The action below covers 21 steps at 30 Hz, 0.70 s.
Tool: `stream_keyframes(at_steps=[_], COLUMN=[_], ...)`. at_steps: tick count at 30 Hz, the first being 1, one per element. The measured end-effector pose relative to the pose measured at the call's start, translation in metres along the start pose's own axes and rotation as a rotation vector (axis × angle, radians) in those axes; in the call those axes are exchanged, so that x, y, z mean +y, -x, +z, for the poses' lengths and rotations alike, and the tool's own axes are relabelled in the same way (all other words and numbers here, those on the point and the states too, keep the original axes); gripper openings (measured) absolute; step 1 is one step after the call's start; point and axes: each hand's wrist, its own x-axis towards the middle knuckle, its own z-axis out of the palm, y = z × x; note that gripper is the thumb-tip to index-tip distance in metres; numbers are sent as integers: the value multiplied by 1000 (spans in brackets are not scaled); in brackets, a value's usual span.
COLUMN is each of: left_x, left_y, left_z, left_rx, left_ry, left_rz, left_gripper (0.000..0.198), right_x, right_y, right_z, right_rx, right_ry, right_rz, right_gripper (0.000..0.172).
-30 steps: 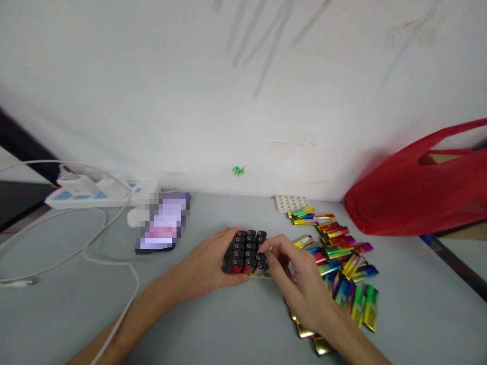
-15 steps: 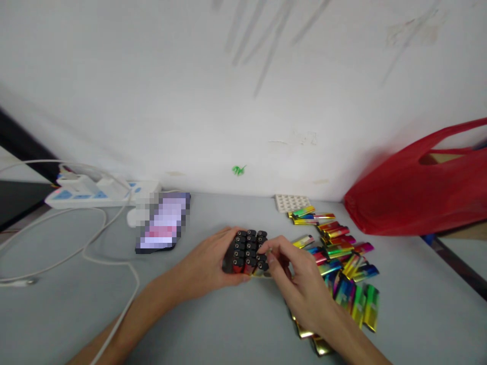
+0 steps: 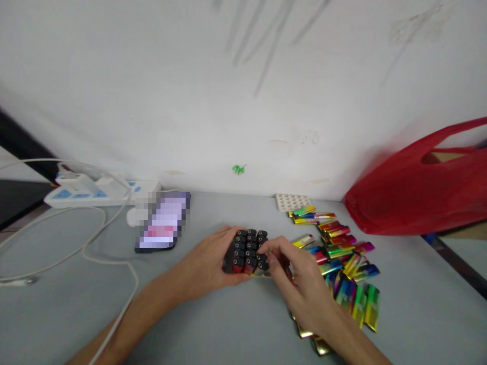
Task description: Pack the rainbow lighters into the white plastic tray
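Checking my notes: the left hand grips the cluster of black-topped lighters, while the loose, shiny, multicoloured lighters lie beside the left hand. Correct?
Not quite: the head view shows the loose, shiny, multicoloured lighters beside the right hand. The left hand grips the black-topped cluster, as stated.

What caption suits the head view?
Left hand holds rows of black-topped lighters; right hand at their right side, beside scattered metallic lighters.

The lighters (image 3: 250, 246) were packed in three close rows in the left hand (image 3: 207, 258), black ringed ends facing upward, some bodies reddish.
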Motion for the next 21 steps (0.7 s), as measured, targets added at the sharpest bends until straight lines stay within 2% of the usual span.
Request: stream_keyframes(at_steps=[21], left_x=[-1], left_y=[0], left_z=[0], left_rx=[2], left_ry=[-6], left_rz=[9], left_gripper=[61], right_x=[-3], right_y=[-1], right_z=[-1], right_rx=[-4], right_ry=[0], right_rz=[-2], right_gripper=[17])
